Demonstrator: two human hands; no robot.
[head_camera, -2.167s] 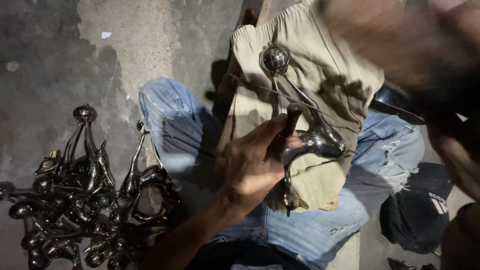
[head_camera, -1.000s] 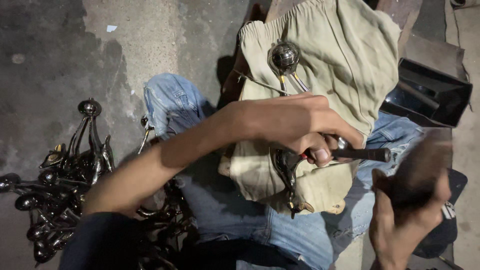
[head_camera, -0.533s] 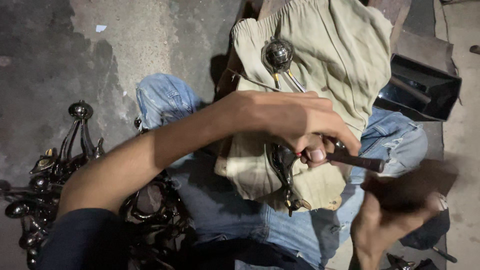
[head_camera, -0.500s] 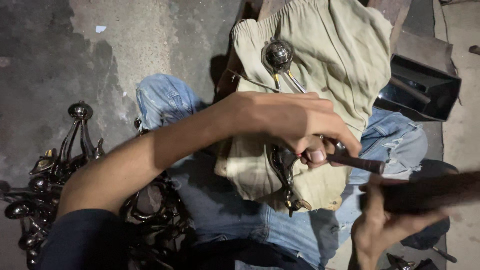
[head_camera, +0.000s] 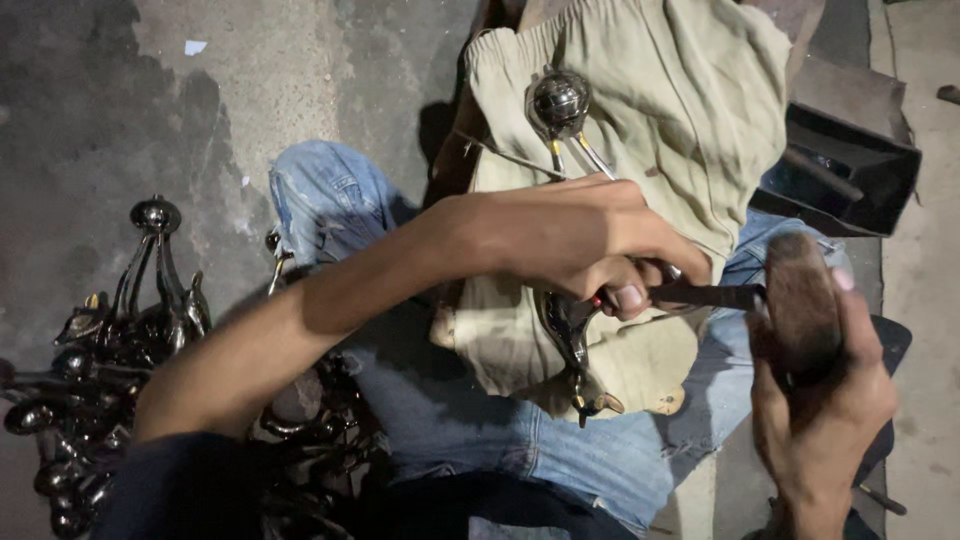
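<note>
My left hand (head_camera: 575, 240) reaches across my lap and grips a thin dark chisel-like tool (head_camera: 715, 296), pressing its tip onto a dark metal ornament (head_camera: 568, 325) with a round knob (head_camera: 560, 100) at its far end. The ornament lies on a beige cloth (head_camera: 650, 110) draped over my knee. My right hand (head_camera: 820, 400) holds a brown wooden mallet (head_camera: 802, 305) right at the tool's outer end.
A heap of similar dark metal ornaments (head_camera: 110, 350) lies on the concrete floor at the left. A dark metal box (head_camera: 840, 165) stands at the upper right. My jeans-clad legs (head_camera: 450, 430) fill the middle.
My left hand moved from holding the ornament to gripping the tool on it. The right hand came up with the mallet, which now sits against the tool's end.
</note>
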